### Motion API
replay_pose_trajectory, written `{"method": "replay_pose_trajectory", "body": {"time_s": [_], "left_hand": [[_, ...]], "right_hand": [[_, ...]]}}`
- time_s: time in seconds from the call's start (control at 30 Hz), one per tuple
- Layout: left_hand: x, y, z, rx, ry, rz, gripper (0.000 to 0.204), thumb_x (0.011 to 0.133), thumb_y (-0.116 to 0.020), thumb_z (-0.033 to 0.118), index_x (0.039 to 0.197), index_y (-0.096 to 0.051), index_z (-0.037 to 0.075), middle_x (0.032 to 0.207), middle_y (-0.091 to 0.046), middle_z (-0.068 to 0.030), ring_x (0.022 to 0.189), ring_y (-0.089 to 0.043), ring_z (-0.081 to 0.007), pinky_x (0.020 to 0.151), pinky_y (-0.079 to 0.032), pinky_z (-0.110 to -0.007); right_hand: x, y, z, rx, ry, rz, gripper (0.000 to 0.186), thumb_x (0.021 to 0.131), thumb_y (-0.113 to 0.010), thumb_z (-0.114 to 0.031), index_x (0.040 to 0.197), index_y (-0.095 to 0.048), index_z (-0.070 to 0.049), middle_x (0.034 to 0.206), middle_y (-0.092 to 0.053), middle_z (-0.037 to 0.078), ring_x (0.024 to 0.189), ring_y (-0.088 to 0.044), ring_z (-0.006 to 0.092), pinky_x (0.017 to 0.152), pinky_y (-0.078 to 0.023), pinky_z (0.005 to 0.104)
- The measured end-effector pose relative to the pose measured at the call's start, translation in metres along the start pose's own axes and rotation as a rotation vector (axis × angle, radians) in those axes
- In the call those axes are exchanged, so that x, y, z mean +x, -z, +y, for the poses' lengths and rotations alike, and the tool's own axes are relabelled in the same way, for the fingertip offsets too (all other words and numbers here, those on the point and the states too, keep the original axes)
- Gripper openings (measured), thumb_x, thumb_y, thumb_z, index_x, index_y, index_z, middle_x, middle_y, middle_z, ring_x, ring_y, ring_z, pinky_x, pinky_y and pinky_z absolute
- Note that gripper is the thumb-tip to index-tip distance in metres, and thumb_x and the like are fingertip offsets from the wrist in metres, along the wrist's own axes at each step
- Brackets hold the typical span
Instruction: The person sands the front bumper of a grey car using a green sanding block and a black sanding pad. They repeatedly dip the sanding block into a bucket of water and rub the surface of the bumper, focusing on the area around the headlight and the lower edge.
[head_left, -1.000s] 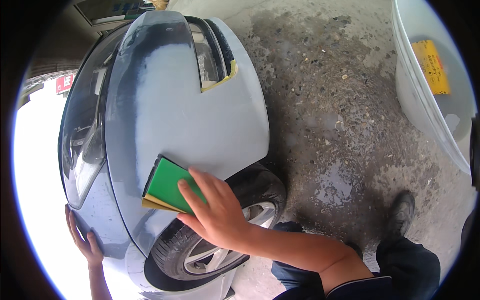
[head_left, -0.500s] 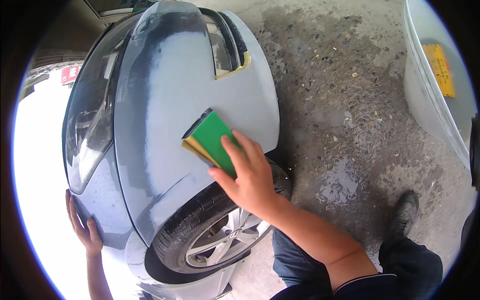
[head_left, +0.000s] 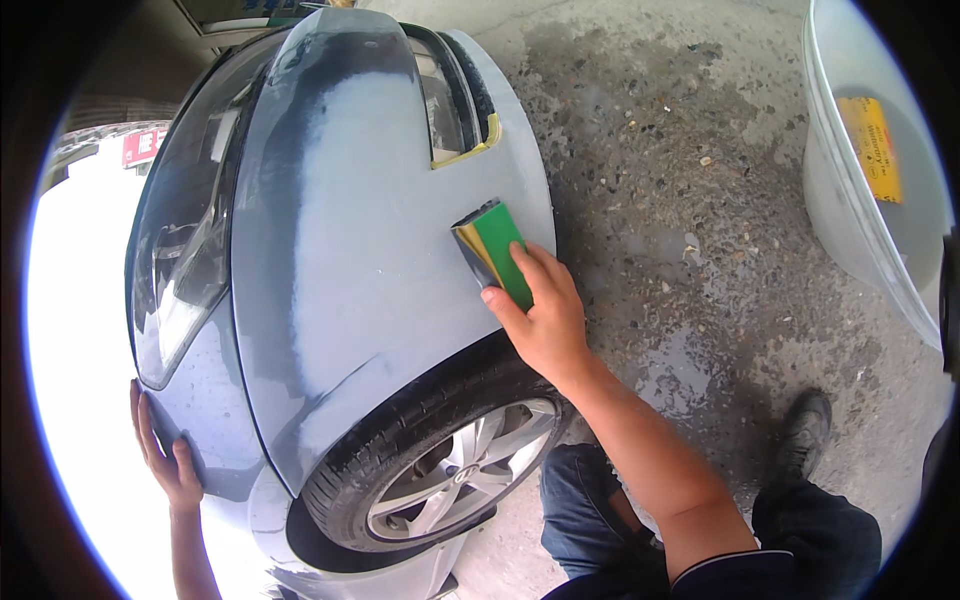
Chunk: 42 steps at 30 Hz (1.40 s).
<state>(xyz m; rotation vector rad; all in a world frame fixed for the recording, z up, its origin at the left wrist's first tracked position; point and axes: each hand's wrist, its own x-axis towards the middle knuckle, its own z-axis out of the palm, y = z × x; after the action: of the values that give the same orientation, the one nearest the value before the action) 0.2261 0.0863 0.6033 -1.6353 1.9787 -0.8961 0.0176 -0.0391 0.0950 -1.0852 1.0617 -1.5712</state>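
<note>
My right hand (head_left: 550, 315) grips a green sanding block (head_left: 510, 250) with sandpaper wrapped around it. Its working side lies against the light grey, primed car body panel (head_left: 370, 230), above the wheel (head_left: 465, 470), close to the panel's right-hand edge. Blue-grey paint borders the pale primed area. At the far left, my left hand (head_left: 168, 455) rests on the bluish painted bodywork (head_left: 215, 420), fingers stretched out, holding nothing. Yellow masking tape (head_left: 470, 155) edges an opening at the top of the panel.
On the right stands a whitish bucket (head_left: 830, 200) with a yellow packet (head_left: 872, 150) in it. Rough, partly wet concrete (head_left: 670, 260) lies between car and bucket. My shoe (head_left: 805, 430) is at the lower right. Dark car glass (head_left: 185, 230) runs along the left.
My right hand has slid the sanding block to the right across the panel, toward its edge. My left hand has stayed in place on the bodywork.
</note>
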Motion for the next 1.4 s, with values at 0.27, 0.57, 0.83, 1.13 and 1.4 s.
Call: {"method": "replay_pose_trajectory", "body": {"time_s": [0.27, 0.57, 0.83, 1.13, 1.4], "left_hand": [[0.003, 0.002, -0.002, 0.026, -0.009, -0.008, 0.075, 0.105, -0.035, 0.061, 0.159, -0.033, 0.009, 0.165, -0.031, -0.0207, 0.152, -0.031, -0.0413, 0.121, -0.026, -0.058], [0.001, 0.004, 0.000, 0.007, -0.014, -0.020, 0.075, 0.105, -0.035, 0.061, 0.160, -0.033, 0.009, 0.165, -0.030, -0.0208, 0.153, -0.029, -0.0411, 0.121, -0.026, -0.059], [0.009, 0.005, 0.005, 0.009, -0.009, -0.018, 0.077, 0.104, -0.036, 0.062, 0.159, -0.034, 0.008, 0.164, -0.031, -0.0211, 0.152, -0.029, -0.0417, 0.121, -0.026, -0.059], [0.000, -0.004, -0.005, 0.002, 0.015, -0.019, 0.076, 0.104, -0.035, 0.063, 0.159, -0.034, 0.011, 0.165, -0.030, -0.0200, 0.153, -0.029, -0.0408, 0.122, -0.025, -0.058], [0.000, 0.004, 0.001, 0.009, 0.022, -0.024, 0.077, 0.104, -0.035, 0.063, 0.159, -0.034, 0.009, 0.165, -0.031, -0.0199, 0.152, -0.029, -0.0411, 0.121, -0.025, -0.059]], "right_hand": [[-0.020, -0.002, -0.101, 0.164, 0.185, -0.122, 0.062, 0.089, -0.077, -0.029, 0.135, -0.053, 0.005, 0.133, -0.053, 0.028, 0.113, -0.058, 0.0433, 0.095, -0.051, 0.0488], [0.011, 0.011, -0.002, 0.083, -0.090, -0.088, 0.057, 0.092, -0.076, -0.027, 0.132, -0.059, 0.008, 0.131, -0.062, 0.025, 0.120, -0.060, 0.0399, 0.104, -0.048, 0.0440], [0.022, 0.007, 0.025, -0.004, -0.156, -0.016, 0.059, 0.090, -0.076, -0.029, 0.133, -0.057, 0.006, 0.127, -0.062, 0.024, 0.116, -0.060, 0.0424, 0.098, -0.050, 0.0464], [0.005, 0.014, 0.011, 0.033, -0.033, -0.051, 0.057, 0.092, -0.074, -0.031, 0.131, -0.058, 0.008, 0.127, -0.062, 0.025, 0.114, -0.060, 0.0424, 0.096, -0.051, 0.0466], [-0.020, 0.011, -0.067, 0.137, 0.094, -0.108, 0.061, 0.089, -0.078, -0.030, 0.134, -0.055, 0.005, 0.132, -0.056, 0.027, 0.116, -0.058, 0.0448, 0.098, -0.050, 0.0491]]}}
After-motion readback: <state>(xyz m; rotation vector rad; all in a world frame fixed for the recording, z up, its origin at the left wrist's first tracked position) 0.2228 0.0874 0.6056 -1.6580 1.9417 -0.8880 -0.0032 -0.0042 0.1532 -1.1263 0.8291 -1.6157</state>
